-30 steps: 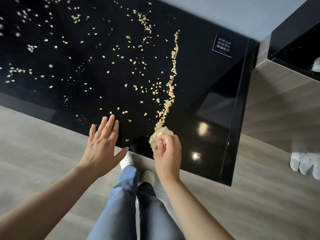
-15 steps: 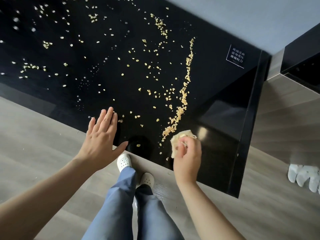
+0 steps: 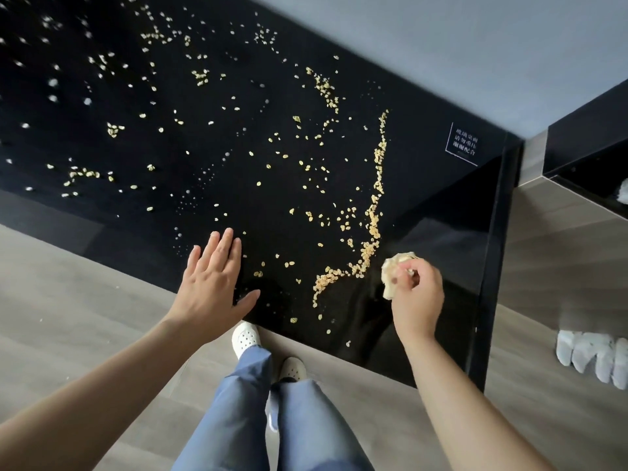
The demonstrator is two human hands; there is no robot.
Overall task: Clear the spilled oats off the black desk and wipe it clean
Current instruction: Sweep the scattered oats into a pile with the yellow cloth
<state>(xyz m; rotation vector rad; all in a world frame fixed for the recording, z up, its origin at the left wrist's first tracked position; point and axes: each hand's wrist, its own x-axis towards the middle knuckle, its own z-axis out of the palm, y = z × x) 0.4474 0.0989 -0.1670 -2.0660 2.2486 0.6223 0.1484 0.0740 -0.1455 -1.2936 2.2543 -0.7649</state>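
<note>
Oat flakes lie scattered across the glossy black desk (image 3: 441,232). A thick line of oats (image 3: 372,219) curves from the back down to a small heap near the front edge. My right hand (image 3: 416,297) grips a crumpled pale cloth (image 3: 390,270) just right of that line's lower end, low over the desk. My left hand (image 3: 212,283) is flat with straight fingers at the desk's front edge, left of the heap. Loose flakes (image 3: 258,273) lie between my two hands.
The desk's right edge (image 3: 489,300) drops to a grey wood floor. A white printed label (image 3: 464,144) sits at the back right corner. White items (image 3: 591,358) lie on the floor at the right. My legs and white shoes (image 3: 244,338) stand under the front edge.
My right hand with the cloth moved right, off the bottom of the oat line, which now curls into a small heap at its lower end. My left hand stayed at the front edge.
</note>
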